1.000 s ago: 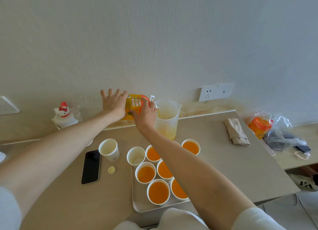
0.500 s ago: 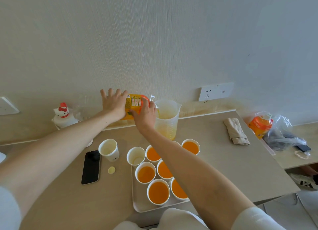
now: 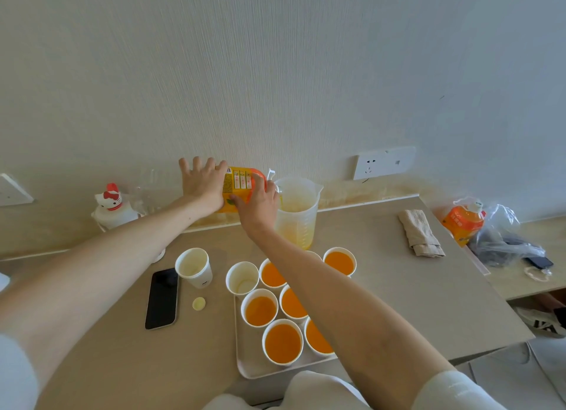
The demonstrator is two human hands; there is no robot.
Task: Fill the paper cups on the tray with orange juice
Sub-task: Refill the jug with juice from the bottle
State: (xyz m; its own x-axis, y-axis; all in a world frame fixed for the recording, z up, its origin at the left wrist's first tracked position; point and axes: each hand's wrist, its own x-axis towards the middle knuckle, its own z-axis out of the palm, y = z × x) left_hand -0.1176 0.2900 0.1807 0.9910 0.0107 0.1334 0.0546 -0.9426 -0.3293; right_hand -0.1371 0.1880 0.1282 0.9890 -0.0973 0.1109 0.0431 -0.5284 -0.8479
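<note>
The juice bottle (image 3: 238, 189) lies tipped sideways, mouth over the jug (image 3: 298, 225); right hand (image 3: 261, 205) curled round its neck end; left hand (image 3: 202, 185), fingers spread, presses its base; tray (image 3: 249, 362) of paper cups (image 3: 283, 343) just before the jug.

This looks like a room in a home. A beige worktop (image 3: 413, 290) runs along a papered wall (image 3: 275, 72) with a white socket (image 3: 384, 162). A cat-shaped bottle (image 3: 111, 207) and a phone (image 3: 161, 297) sit on it. A shoe (image 3: 540, 319) lies on the floor.

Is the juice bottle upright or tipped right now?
Tipped: the juice bottle lies sideways, neck toward the measuring jug rim, right hand gripping it.
</note>
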